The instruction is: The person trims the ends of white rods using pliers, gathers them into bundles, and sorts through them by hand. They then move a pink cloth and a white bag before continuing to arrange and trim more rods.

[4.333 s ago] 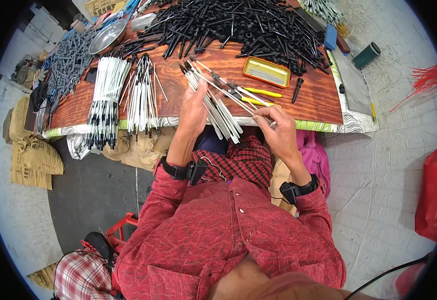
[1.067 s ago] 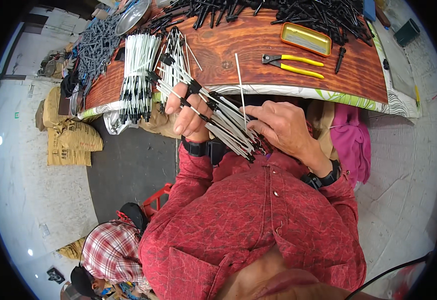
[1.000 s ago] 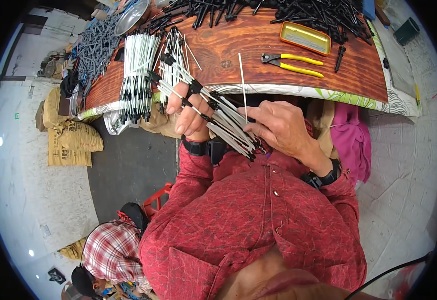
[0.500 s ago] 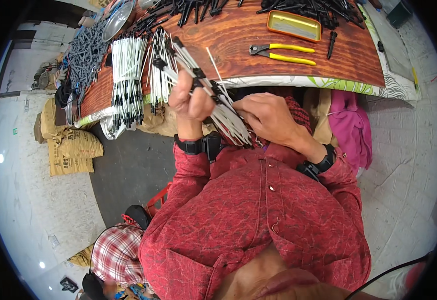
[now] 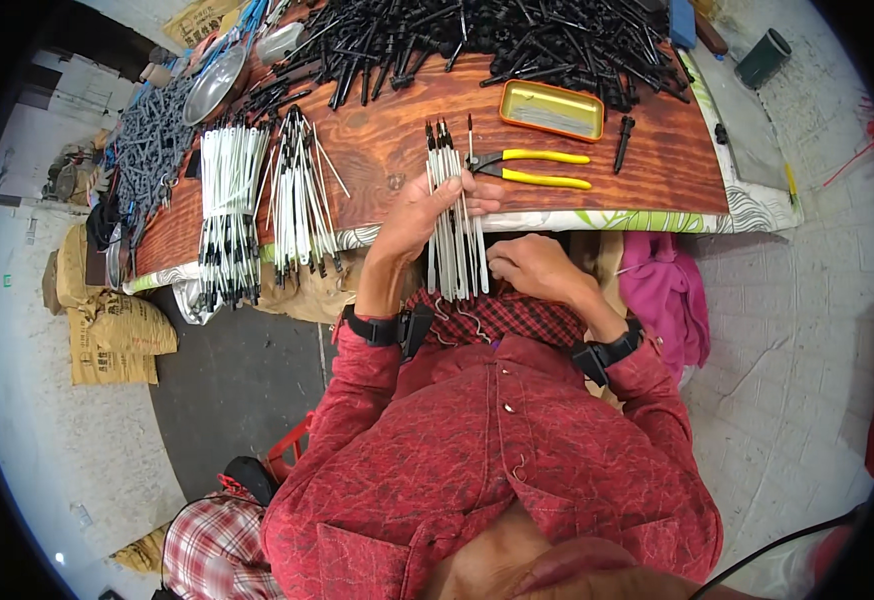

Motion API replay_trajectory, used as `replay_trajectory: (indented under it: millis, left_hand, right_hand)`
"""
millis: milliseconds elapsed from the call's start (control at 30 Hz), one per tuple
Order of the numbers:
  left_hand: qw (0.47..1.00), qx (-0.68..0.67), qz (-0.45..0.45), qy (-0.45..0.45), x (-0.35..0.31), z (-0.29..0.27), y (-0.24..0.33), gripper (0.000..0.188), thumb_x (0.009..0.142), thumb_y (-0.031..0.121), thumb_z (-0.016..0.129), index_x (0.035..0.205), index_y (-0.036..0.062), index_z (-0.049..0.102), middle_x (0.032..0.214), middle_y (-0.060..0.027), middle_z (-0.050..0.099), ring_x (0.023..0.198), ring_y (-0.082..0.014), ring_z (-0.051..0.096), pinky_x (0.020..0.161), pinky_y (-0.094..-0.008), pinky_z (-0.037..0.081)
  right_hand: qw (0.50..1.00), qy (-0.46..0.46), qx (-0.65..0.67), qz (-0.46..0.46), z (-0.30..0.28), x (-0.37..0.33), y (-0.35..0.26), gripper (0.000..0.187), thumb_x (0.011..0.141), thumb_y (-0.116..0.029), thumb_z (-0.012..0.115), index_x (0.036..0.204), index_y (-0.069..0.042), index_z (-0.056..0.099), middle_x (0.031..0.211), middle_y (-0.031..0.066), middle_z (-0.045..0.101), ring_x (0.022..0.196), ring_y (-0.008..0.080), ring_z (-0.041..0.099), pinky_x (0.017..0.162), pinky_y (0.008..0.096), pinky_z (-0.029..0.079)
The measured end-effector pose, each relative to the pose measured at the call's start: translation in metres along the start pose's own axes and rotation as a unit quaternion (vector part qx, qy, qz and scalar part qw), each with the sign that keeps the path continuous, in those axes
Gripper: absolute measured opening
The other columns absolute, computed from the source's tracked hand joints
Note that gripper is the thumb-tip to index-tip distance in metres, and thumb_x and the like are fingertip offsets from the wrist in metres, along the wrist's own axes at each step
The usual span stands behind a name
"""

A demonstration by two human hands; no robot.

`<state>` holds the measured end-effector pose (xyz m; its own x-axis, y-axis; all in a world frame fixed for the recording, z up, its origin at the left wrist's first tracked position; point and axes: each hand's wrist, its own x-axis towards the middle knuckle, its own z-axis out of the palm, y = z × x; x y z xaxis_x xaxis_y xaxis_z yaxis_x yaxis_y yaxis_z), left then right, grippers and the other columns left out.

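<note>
A small bundle of thin white sticks with black tips (image 5: 454,250) stands roughly upright at the table's near edge. My left hand (image 5: 417,212) grips it, thumb across the front and fingers reaching behind. Just right of the bundle's lower ends, my right hand (image 5: 545,268) is closed with curled fingers; whatever they hold, if anything, is hidden. On the table to the left lie a loose pile of similar sticks (image 5: 302,195) and a thicker tied bundle (image 5: 229,200). Yellow-handled cutting pliers (image 5: 547,155) lie beyond my left fingertips.
Black plastic parts (image 5: 397,45) heap along the far side of the wooden table (image 5: 377,125). A yellow tin with an orange rim (image 5: 554,110) and a single black part (image 5: 623,145) sit at the right. Grey pieces (image 5: 152,140) pile at far left, beside a metal bowl (image 5: 215,88).
My left hand has turned the bundle from a slant to upright, and its fingers have stretched out behind it. My right hand has moved lower, away from the sticks. The view has shifted slightly.
</note>
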<state>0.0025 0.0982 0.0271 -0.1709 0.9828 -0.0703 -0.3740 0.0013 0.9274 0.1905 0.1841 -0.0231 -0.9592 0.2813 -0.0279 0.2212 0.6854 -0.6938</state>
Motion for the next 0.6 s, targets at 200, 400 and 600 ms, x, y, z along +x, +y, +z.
replay_trajectory:
  millis: [200, 400, 600]
  left_hand:
    - [1.000, 0.003, -0.005, -0.002, 0.008, 0.002, 0.001, 0.027, 0.100, 0.022, 0.048, 0.110, -0.0015, 0.056, 0.110, -0.0192, 0.065, 0.096, -0.0246, 0.067, 0.087, -0.0350, 0.053]
    - [0.999, 0.037, -0.006, 0.024, 0.009, 0.004, -0.002, 0.031, 0.100, 0.022, 0.050, 0.116, -0.0039, 0.056, 0.106, -0.0148, 0.066, 0.094, -0.0217, 0.067, 0.085, -0.0320, 0.054]
    - [0.999, 0.040, -0.018, 0.020, 0.009, 0.000, 0.003, 0.034, 0.100, 0.022, 0.050, 0.120, -0.0048, 0.054, 0.105, -0.0133, 0.066, 0.093, -0.0194, 0.067, 0.083, -0.0306, 0.055]
  right_hand:
    - [0.981, 0.139, 0.135, -0.014, -0.071, 0.009, -0.023, 0.017, 0.088, -0.009, 0.058, 0.101, -0.001, 0.066, 0.077, 0.0078, 0.067, 0.068, 0.0183, 0.064, 0.062, 0.0317, 0.050]
    - [0.915, 0.292, 0.268, -0.068, -0.084, 0.067, -0.042, 0.026, 0.089, -0.003, 0.059, 0.115, 0.001, 0.062, 0.078, -0.0003, 0.064, 0.068, 0.0057, 0.057, 0.059, 0.0217, 0.047]
    - [0.925, 0.144, 0.350, -0.011, -0.086, 0.083, -0.046, 0.030, 0.089, -0.004, 0.060, 0.119, 0.000, 0.061, 0.078, -0.0015, 0.063, 0.063, 0.0022, 0.052, 0.053, 0.0187, 0.044]
